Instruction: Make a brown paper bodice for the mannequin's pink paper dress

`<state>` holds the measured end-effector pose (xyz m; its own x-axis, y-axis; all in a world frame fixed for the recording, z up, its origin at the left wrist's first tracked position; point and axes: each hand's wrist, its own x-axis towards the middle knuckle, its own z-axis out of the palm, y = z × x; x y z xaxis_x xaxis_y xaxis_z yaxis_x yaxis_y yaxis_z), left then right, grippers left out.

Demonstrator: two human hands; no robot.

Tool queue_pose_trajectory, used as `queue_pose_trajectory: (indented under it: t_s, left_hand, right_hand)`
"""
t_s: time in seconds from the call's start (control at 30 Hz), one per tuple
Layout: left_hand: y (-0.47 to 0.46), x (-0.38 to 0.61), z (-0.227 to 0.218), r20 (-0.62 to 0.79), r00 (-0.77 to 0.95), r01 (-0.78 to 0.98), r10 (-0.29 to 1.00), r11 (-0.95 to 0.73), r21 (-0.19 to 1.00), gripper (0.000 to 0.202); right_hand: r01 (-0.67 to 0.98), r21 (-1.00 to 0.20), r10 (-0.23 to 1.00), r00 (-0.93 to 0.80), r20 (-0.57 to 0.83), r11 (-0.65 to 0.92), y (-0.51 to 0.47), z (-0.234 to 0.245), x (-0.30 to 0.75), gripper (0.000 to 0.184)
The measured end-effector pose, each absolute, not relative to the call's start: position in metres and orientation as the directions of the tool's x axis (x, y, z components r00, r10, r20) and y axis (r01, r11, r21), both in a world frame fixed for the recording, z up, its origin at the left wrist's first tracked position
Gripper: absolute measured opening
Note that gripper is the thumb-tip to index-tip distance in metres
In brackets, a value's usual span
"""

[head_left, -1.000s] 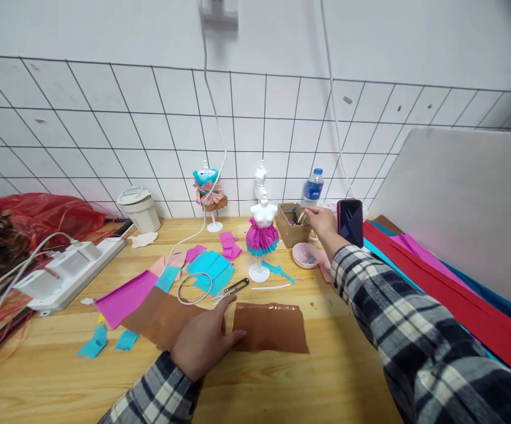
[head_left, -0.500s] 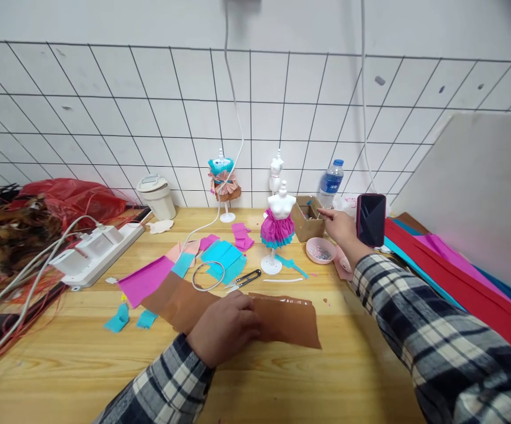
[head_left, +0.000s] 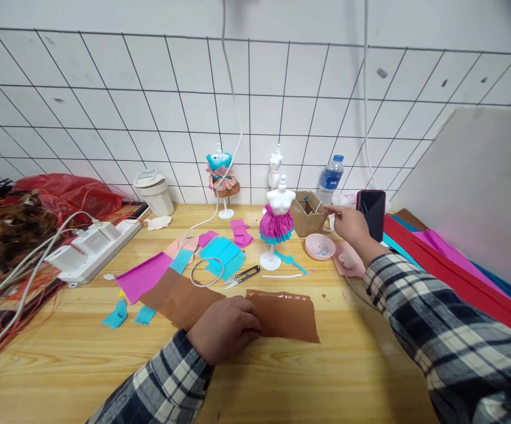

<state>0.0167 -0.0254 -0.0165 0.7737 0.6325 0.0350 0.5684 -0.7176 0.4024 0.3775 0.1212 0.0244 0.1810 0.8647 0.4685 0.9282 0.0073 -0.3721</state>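
The left hand (head_left: 224, 331) lies on brown sheeting (head_left: 287, 318) at the near middle of the worktop (head_left: 273, 386), the sheeting showing on both sides of it; its fingers are curled, but I cannot tell whether the grip is closed. The right hand (head_left: 349, 226) is at the far right, fingertips by the right rim of a cardboard box (head_left: 309, 226); whether that grip holds anything cannot be told. A pink dish (head_left: 320, 257) sits just near of the box, and a white dress form (head_left: 281, 202) in a magenta skirt (head_left: 276, 226) stands to its left
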Motion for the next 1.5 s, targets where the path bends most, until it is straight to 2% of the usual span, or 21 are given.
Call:
queue_pose_trajectory:
  t_s: [0.1,0.13,0.17,0.23,0.27,0.3,0.37,0.47,0.6,0.77,0.83,0.9,1.0,1.17,1.3,1.43,1.5]
  left_hand:
    - [-0.028,0.019,-0.015,0.024,0.769,0.581,0.639,-0.715,0.389,0.012]
    - [-0.029,0.020,-0.015,0.022,0.768,0.585,0.640,-0.715,0.382,0.011]
    - [-0.029,0.021,-0.015,0.022,0.769,0.585,0.639,-0.717,0.379,0.011]
    - [-0.030,0.022,-0.015,0.029,0.771,0.579,0.637,-0.718,0.385,0.012]
    - [-0.030,0.023,-0.015,0.035,0.771,0.576,0.636,-0.719,0.390,0.013]
    - [-0.030,0.023,-0.015,0.039,0.770,0.574,0.636,-0.719,0.393,0.013]
    - [-0.030,0.024,-0.014,0.041,0.768,0.577,0.639,-0.719,0.387,0.014]
    - [-0.032,0.022,-0.011,0.026,0.774,0.579,0.632,-0.725,0.373,0.015]
    - [-0.040,0.020,-0.007,-0.007,0.756,0.615,0.654,-0.707,0.349,0.013]
    - [-0.050,0.012,-0.013,-0.004,0.735,0.632,0.678,-0.683,0.366,0.019]
    - [-0.052,0.008,-0.016,0.025,0.738,0.614,0.674,-0.688,0.387,0.020]
    - [-0.053,0.004,-0.019,0.053,0.745,0.593,0.665,-0.697,0.402,0.022]
    - [-0.053,0.002,-0.020,0.064,0.750,0.578,0.658,-0.700,0.420,0.022]
    - [-0.053,0.002,-0.017,0.071,0.758,0.564,0.649,-0.705,0.429,0.019]
    - [-0.055,-0.003,-0.011,0.098,0.766,0.531,0.635,-0.711,0.461,0.018]
    - [-0.050,-0.010,0.005,0.151,0.669,0.629,0.728,-0.662,0.407,0.025]
    - [-0.038,-0.008,0.012,0.165,0.572,0.729,0.804,-0.590,0.349,0.029]
  right_hand:
    - [0.913,-0.408,0.769,0.260,0.585,0.001,0.093,0.021,0.362,0.041]
    - [0.902,-0.420,0.722,0.223,0.655,0.103,0.081,0.019,0.351,0.037]
    - [0.876,-0.409,0.725,0.104,0.680,0.257,0.069,0.017,0.336,0.032]
    - [0.727,-0.367,0.761,-0.325,0.561,0.581,0.047,0.012,0.300,0.029]
    - [0.643,-0.361,0.730,-0.510,0.455,0.675,0.039,0.009,0.279,0.030]
    - [0.590,-0.352,0.687,-0.636,0.351,0.727,0.034,0.006,0.259,0.033]
    - [0.599,-0.308,0.668,-0.711,0.219,0.739,0.031,0.000,0.223,0.038]
    - [0.689,-0.152,0.702,-0.710,0.052,0.709,0.041,-0.008,0.192,0.037]
    - [0.748,-0.068,0.750,-0.661,0.012,0.660,0.051,-0.008,0.189,0.021]
    - [0.803,-0.021,0.801,-0.592,0.094,0.596,0.012,0.006,0.227,0.022]
    - [0.837,-0.005,0.806,-0.525,0.274,0.547,-0.017,0.001,0.246,0.023]
    - [0.828,0.021,0.759,-0.524,0.388,0.561,-0.047,-0.012,0.260,0.023]
    - [0.773,0.065,0.691,-0.599,0.403,0.632,-0.079,-0.034,0.266,0.023]
    - [0.757,0.105,0.712,-0.645,0.278,0.645,-0.090,-0.044,0.258,0.027]
    - [0.735,0.054,0.714,-0.671,0.199,0.675,-0.093,-0.034,0.258,0.038]
    - [0.805,-0.191,0.813,-0.494,0.308,0.561,-0.083,-0.012,0.270,0.042]
    - [0.830,-0.299,0.873,-0.387,0.298,0.470,-0.064,-0.004,0.281,0.030]
